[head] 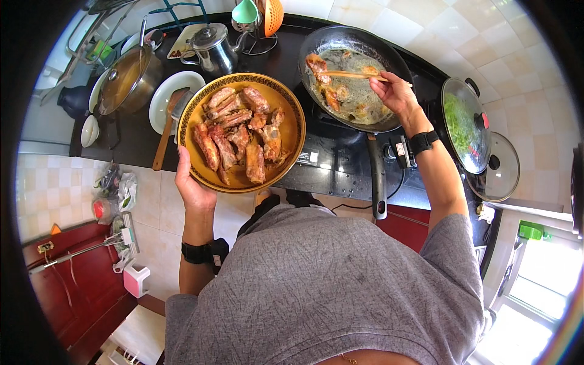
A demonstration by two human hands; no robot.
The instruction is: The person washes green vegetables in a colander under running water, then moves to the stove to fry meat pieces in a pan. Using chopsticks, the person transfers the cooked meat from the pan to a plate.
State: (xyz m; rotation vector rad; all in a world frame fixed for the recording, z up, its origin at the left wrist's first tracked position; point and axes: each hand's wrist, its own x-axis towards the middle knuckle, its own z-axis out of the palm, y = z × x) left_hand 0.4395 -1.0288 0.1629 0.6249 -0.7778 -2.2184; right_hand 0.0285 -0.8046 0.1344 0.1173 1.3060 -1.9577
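Note:
My left hand [196, 187] grips the near left rim of a yellow plate [289, 123] with a dark patterned border. Several browned pieces of rib meat [237, 118] lie on it. My right hand [397, 93] holds a pair of wooden chopsticks [351, 74] above a black wok [392, 52] on the stove. At the chopstick tips, on the wok's left side, is a piece of meat [318, 68]; whether they pinch it I cannot tell. Bubbling oil [360, 102] fills the wok's bottom, with a few more browned pieces in it. The wok's handle [376, 178] points toward me.
Left of the plate, a white bowl [159, 98] carries a wooden-handled spatula [163, 146]. Behind are a steel kettle [213, 48] and a lidded pot [125, 82]. At right, a glass-lidded pan [463, 123] holds greens, beside a loose glass lid [506, 166].

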